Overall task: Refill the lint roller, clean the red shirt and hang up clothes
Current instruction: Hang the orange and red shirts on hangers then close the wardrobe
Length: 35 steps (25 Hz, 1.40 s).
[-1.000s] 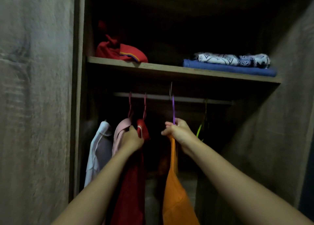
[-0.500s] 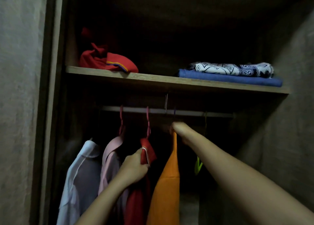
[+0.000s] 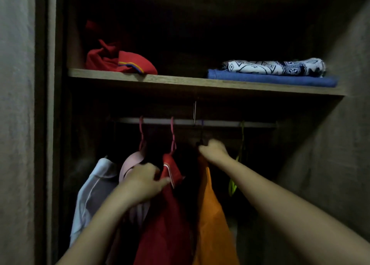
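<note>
Orange garment [image 3: 210,214] at the rail [image 3: 220,123]: right hand [image 3: 215,151] curls round its hanger [image 3: 202,128], left hand [image 3: 143,181] pinches the red shirt [image 3: 166,224] by the collar; seat the hook fully before release

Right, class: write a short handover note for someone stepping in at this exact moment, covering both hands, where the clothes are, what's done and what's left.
Left hand: at the collar of the red shirt; the blur hides whether it grips.
Right hand: grips the purple hanger at the top of the orange garment.
Done: the red shirt hangs from the rail on its pink hanger.
Left: check that the purple hook sits on the rail, then let go. The lint roller is not in view, so the refill and cleaning cannot be judged.
</note>
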Each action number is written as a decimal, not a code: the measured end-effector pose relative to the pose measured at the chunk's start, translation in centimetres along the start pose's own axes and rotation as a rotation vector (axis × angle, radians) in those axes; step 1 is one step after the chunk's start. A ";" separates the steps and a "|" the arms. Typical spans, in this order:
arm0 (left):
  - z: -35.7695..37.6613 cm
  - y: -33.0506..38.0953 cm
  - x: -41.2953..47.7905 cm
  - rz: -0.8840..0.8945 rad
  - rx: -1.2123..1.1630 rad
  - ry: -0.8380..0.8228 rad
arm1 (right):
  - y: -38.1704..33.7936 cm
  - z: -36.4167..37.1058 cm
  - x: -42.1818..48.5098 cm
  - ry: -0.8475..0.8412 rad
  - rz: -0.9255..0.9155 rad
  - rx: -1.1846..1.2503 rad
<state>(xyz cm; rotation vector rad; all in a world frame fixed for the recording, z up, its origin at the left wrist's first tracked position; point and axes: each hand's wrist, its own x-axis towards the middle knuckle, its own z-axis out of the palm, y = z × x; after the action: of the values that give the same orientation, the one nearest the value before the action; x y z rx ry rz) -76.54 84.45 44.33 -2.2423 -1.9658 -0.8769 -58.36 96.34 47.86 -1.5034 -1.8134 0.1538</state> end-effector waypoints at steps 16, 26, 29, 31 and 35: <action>-21.7 5.9 8.6 -0.196 0.398 0.296 | -7.6 -12.1 -0.3 0.595 -0.888 -0.647; -21.9 5.3 8.0 0.020 0.928 0.646 | -7.4 -12.0 0.5 0.591 -0.956 -0.607; -22.8 3.8 9.3 -0.138 0.653 0.401 | -7.2 -11.7 0.7 0.600 -0.963 -0.589; -22.7 2.5 9.9 -0.195 0.362 0.232 | -7.2 -11.8 0.5 0.591 -0.955 -0.581; -22.7 1.6 10.4 -0.222 0.454 0.376 | -7.2 -11.6 0.5 0.621 -0.980 -0.521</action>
<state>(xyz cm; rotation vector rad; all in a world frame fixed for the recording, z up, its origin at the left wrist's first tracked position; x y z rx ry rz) -83.35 84.92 68.40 -1.5169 -2.0007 -0.7089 -56.93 90.41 60.08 -0.6559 -1.8886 -1.1892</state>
